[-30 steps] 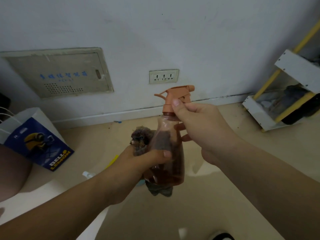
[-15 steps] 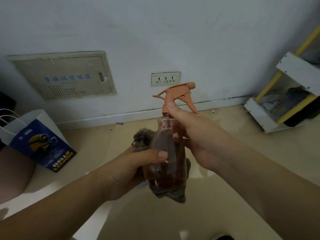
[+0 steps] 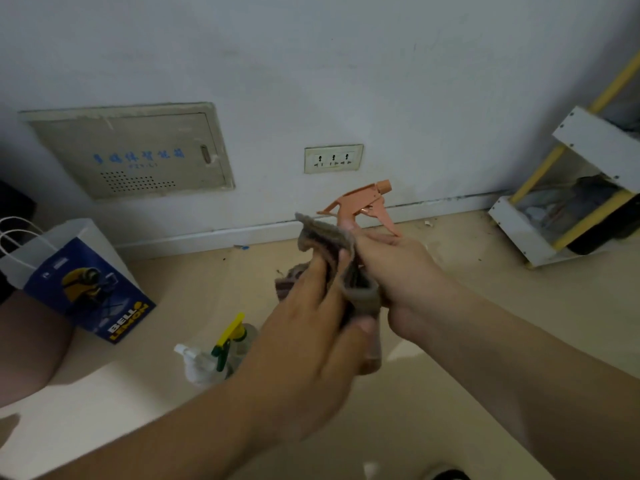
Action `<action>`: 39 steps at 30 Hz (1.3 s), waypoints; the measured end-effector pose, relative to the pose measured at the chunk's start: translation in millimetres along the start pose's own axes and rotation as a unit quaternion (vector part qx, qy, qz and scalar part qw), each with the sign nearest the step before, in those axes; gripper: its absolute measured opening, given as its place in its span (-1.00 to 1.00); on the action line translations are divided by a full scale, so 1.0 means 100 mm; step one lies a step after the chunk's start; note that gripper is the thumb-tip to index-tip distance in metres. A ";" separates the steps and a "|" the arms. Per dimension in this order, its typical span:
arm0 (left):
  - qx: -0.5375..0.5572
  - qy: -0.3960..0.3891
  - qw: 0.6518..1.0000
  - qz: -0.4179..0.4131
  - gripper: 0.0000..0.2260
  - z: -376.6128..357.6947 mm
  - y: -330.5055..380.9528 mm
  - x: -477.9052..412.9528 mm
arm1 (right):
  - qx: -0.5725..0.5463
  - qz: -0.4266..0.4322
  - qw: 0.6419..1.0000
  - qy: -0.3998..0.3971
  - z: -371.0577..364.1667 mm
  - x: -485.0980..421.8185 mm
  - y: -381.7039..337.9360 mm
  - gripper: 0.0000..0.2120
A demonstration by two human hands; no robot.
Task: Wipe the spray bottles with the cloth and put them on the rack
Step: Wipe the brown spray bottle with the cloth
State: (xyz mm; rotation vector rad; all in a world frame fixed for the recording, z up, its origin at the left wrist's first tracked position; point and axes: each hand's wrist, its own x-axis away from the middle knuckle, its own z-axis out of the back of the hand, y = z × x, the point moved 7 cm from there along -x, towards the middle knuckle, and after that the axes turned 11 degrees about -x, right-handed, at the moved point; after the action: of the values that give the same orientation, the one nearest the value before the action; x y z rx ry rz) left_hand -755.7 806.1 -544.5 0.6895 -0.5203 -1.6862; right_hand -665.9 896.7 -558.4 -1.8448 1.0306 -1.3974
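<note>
The spray bottle is held up in the air over the floor, towards the wall edge, with its orange trigger head pointing right and its body almost wholly hidden by the cloth. The left hand has its fingers curled round the cloth, clamping it against the bottle's body with the thumb underneath. The right hand grasps the neck just below the trigger head. This looks like the wiping step in full swing, with racking not yet begun. The bottle is probably thin, light plastic. How full it is cannot be told here, so its weight is a guess. Its smooth wall may be slippery, and the neck under the head is the firm place to hold; the trigger lever would give under a squeeze. The cloth is soft and limp, and conforms to the body. The rack stands well apart at the floor's right side by the wall. Two more bottles, a yellow-trigger bottle and a white-capped bottle, sit on the floor just beside each other below the left wrist.
</note>
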 end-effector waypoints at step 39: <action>0.215 -0.053 0.950 0.218 -0.80 -0.12 -0.57 -0.12 | 0.034 0.004 0.999 -0.006 -0.14 0.01 0.40 -0.74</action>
State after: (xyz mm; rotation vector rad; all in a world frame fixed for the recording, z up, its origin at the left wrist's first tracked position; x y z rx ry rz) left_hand -786.7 830.5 -589.1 0.7287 -1.0568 -1.2036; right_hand -688.1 874.8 -586.6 -1.7953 0.9719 -1.3978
